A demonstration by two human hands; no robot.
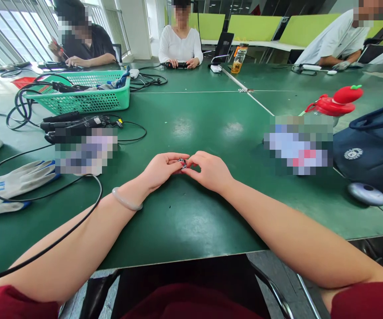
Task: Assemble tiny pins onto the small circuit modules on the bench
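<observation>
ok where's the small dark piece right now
In the head view, the small dark piece is near the middle, between the fingertips of the left hand and the right hand, over the green table.

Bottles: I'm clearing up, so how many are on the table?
2: an amber bottle toward the far side of the table, and a red-topped bottle beside the bag, at right. The bag could hide more.
</observation>
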